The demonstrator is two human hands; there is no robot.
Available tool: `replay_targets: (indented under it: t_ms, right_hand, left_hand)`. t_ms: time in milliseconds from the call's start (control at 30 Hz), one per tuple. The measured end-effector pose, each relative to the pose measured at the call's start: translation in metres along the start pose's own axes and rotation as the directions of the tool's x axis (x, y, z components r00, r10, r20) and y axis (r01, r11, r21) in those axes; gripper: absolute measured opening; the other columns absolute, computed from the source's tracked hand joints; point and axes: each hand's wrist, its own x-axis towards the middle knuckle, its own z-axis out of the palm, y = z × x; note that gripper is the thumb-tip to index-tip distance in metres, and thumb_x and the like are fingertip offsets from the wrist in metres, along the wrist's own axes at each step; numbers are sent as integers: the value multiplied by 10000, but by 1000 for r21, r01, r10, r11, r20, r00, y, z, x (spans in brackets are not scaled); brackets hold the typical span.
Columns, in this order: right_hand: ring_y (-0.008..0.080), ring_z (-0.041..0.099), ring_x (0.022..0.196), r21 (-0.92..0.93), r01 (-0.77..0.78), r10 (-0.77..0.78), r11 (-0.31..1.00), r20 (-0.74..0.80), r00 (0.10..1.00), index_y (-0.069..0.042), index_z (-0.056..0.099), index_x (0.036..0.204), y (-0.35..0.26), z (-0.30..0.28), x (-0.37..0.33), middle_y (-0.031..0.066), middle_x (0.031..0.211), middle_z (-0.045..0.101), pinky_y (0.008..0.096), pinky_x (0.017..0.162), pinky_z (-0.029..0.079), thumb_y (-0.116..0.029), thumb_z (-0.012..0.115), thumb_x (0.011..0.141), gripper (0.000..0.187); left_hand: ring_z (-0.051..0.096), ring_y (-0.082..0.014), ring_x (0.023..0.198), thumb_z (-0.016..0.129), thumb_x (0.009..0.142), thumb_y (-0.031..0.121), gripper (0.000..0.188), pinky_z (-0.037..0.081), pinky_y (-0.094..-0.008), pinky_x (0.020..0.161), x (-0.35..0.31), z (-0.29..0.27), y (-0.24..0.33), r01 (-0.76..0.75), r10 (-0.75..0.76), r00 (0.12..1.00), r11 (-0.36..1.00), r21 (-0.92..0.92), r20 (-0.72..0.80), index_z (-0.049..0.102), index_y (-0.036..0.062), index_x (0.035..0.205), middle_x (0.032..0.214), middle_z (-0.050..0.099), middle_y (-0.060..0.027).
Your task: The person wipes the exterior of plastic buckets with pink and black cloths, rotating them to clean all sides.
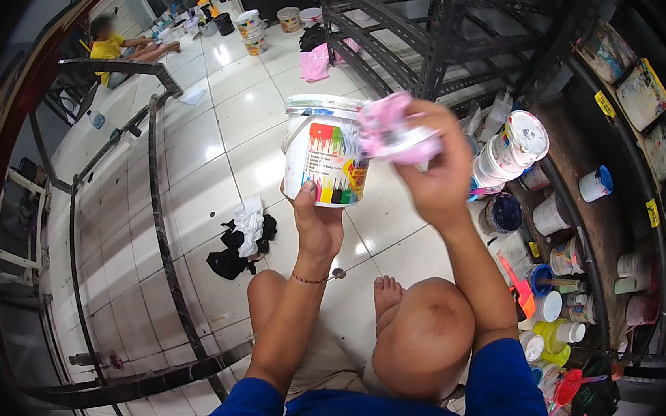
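Note:
My left hand holds up a white paint bucket from below, its thumb on the front wall. Coloured drip patterns are printed on the bucket, and its rim is smeared with paint. In my right hand is a crumpled pink and white rag, pressed against or very close to the bucket's right side near the top. Motion blurs the right hand and the rag a little. The fingers of the left hand are partly hidden behind the bucket.
Shelves on the right carry several paint tubs and stacked white buckets. Black and white cloths lie on the tiled floor. A black metal frame stands at left. Far left, another person sits among containers.

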Motion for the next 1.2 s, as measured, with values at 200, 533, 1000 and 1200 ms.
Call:
replay_targets:
  t_ms: [200, 533, 1000, 1200]
  right_hand:
    - [312, 647, 915, -377, 222, -197, 899, 104, 975, -44, 665, 1088, 13, 13, -5, 132, 1054, 652, 381, 802, 528, -11, 737, 690, 405]
    - [287, 659, 878, -226, -174, 244, 958, 329, 912, -21, 645, 1080, 5, 3, -18, 135, 944, 650, 283, 775, 513, -17, 748, 697, 397]
    - [293, 658, 916, -412, 230, -216, 881, 82, 973, -60, 672, 1053, 13, 20, -2, 122, 1037, 657, 351, 776, 542, 29, 755, 667, 404]
    - [271, 667, 893, -332, 6, -28, 943, -61, 998, -35, 644, 1077, 22, 12, -18, 127, 1027, 649, 332, 753, 548, 38, 769, 678, 425]
  left_hand:
    - [537, -256, 1240, 487, 932, 488, 687, 478, -464, 1001, -9, 29, 15, 60, -56, 994, 997, -46, 89, 353, 73, 1462, 1389, 508, -107]
    - [512, -244, 1281, 448, 953, 434, 637, 459, -441, 1031, -4, 20, 14, 81, -73, 994, 991, -106, 76, 359, 54, 1457, 1400, 502, -111]
    - [488, -254, 1250, 560, 914, 221, 551, 474, -442, 1018, -10, 27, -7, -114, 109, 991, 991, -71, -76, 266, 137, 1373, 1354, 419, -94]
    - [519, -247, 1272, 540, 914, 399, 657, 457, -443, 1035, -12, 35, 13, -16, 23, 999, 984, -177, 34, 365, 70, 1455, 1389, 510, -107]
